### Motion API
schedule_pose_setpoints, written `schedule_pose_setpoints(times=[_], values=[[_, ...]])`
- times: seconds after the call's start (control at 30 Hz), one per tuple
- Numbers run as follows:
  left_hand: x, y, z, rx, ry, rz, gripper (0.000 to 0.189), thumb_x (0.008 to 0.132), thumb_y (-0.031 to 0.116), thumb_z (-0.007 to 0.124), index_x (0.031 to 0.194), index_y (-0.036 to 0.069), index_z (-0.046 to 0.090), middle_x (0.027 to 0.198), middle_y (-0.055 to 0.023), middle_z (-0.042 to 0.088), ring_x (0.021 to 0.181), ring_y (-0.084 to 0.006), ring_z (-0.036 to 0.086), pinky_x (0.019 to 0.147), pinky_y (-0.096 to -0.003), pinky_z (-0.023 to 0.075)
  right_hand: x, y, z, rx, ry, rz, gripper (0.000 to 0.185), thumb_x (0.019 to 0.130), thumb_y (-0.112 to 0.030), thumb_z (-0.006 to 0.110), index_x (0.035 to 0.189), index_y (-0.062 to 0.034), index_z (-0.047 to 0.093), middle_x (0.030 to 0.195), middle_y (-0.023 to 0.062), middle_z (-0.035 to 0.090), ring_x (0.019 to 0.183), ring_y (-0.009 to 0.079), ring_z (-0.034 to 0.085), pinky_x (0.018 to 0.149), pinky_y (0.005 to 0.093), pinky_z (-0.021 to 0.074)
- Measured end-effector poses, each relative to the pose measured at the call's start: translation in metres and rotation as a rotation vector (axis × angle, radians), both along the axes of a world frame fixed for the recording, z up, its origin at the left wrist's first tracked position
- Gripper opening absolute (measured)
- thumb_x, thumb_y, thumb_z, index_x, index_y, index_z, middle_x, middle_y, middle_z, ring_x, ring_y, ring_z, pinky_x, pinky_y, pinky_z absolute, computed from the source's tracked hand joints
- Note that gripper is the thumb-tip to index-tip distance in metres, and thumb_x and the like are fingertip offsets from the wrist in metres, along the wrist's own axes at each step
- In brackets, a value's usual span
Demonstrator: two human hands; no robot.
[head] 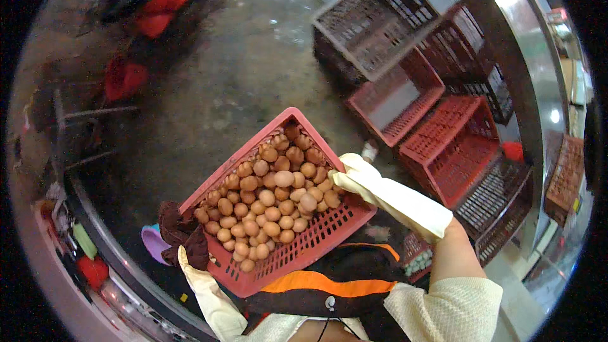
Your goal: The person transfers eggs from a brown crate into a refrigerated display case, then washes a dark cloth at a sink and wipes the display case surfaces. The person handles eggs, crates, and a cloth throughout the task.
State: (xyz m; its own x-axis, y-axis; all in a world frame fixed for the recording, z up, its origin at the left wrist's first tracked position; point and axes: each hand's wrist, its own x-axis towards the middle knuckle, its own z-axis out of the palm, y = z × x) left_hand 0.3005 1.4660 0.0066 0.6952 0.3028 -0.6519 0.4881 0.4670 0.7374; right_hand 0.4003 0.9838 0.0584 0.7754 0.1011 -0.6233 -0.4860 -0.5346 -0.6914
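A red plastic crate, tilted and partly filled with brown eggs, is held in front of my body. My right hand, in a long cream rubber glove, grips the crate's right rim. At the crate's left end is my left hand, gloved the same way, against a dark brown cloth; its fingers are partly hidden by the cloth and crate. The eggs lie heaped along the far and left sides, leaving part of the slotted near wall uncovered. A black apron with orange trim covers my front.
Stacked empty crates, a grey one and red ones, stand on the right. A small crate of pale eggs is by my right elbow. A purple basin sits at left, near a dark counter edge. Wet floor extends ahead.
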Motion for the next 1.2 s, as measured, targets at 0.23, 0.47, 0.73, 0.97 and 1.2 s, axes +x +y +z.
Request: schedule_pose_setpoints(times=[0.23,0.47,0.73,0.97,1.2], values=[[0.037,-0.049,0.002,-0.079,-0.031,0.252,0.047,0.102,0.048,0.055,0.139,0.019,0.06,0.095,-0.0042,0.072,0.072,-0.018,0.063,0.06,-0.0307,0.0479,0.08,-0.017,0.065,-0.107,-0.077,0.091,0.043,0.085,-0.037,0.067,0.112,-0.0051,0.074,0.091,0.0134,0.072,0.082,0.0269,0.068,0.079,0.0376,0.0545],[0.047,-0.066,0.042,-0.229,-0.157,0.282,0.057,0.099,0.05,0.062,0.14,0.01,0.058,0.126,-0.0111,0.07,0.096,-0.0263,0.069,0.081,-0.039,0.0581,0.078,-0.011,0.085,0.068,0.063,-0.193,0.055,0.086,-0.03,0.077,0.134,-0.0055,0.065,0.121,0.0102,0.07,0.109,0.0197,0.067,0.096,0.0322,0.0515],[0.109,-0.122,0.069,-0.137,-0.042,0.345,0.043,0.1,0.046,0.062,0.12,0.008,0.068,0.102,-0.0076,0.074,0.077,-0.0186,0.068,0.061,-0.0332,0.0535,0.112,-0.06,0.139,-0.005,0.081,-0.468,0.053,0.088,-0.009,0.071,0.14,-0.0078,0.061,0.123,0.0073,0.071,0.108,0.0175,0.066,0.094,0.0326,0.0517],[0.208,-0.146,0.061,0.059,-0.199,0.15,0.038,0.103,0.039,0.061,0.133,0.017,0.067,0.123,-0.008,0.069,0.092,-0.0187,0.069,0.073,-0.0324,0.0575,0.121,-0.123,0.146,-0.049,-0.038,-0.609,0.033,0.084,-0.011,0.068,0.116,-0.0069,0.069,0.095,-0.0005,0.067,0.085,0.0116,0.06,0.08,0.0282,0.0476],[0.235,-0.179,0.079,-0.017,-0.252,0.217,0.028,0.106,0.036,0.056,0.115,0.014,0.071,0.098,-0.0065,0.075,0.074,-0.0186,0.07,0.065,-0.0327,0.0582,0.154,-0.164,0.158,-0.044,-0.088,-0.531,0.018,0.082,-0.008,0.064,0.1,-0.0088,0.066,0.083,-0.0031,0.059,0.077,0.0086,0.052,0.071,0.0253,0.0405]])
